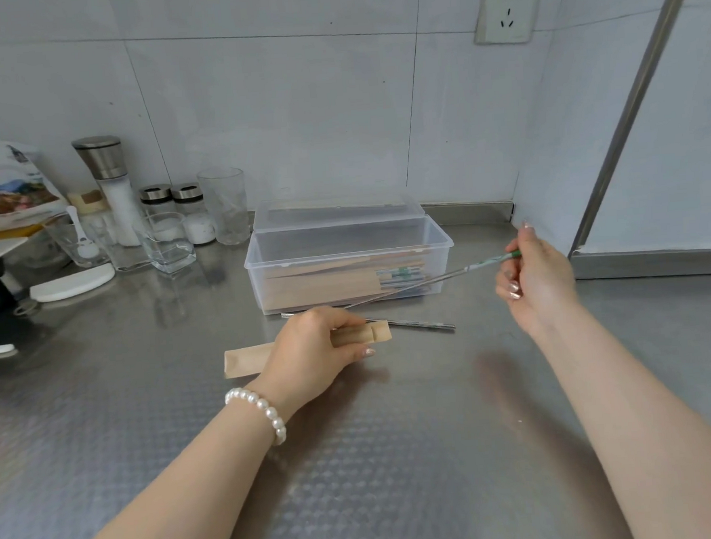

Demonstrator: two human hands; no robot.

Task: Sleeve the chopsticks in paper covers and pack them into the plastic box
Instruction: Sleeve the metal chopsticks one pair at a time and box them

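My left hand (317, 347) grips a brown paper cover (242, 360) lying flat on the steel counter, its open end pointing right. My right hand (535, 273) pinches the green-patterned end of a metal chopstick (409, 285), held slanted above the counter, its tip near the cover's mouth by my left fingers. A second metal chopstick (416, 324) lies on the counter just behind the cover. The clear plastic box (343, 245) stands open behind them, lid tipped back, with several sleeved chopsticks inside.
Glasses (167, 244), seasoning jars (187, 209) and a grinder (108, 181) crowd the back left. A white lid (73, 282) lies near them. The tiled wall has a socket (504, 10); a steel post (636, 102) rises at right.
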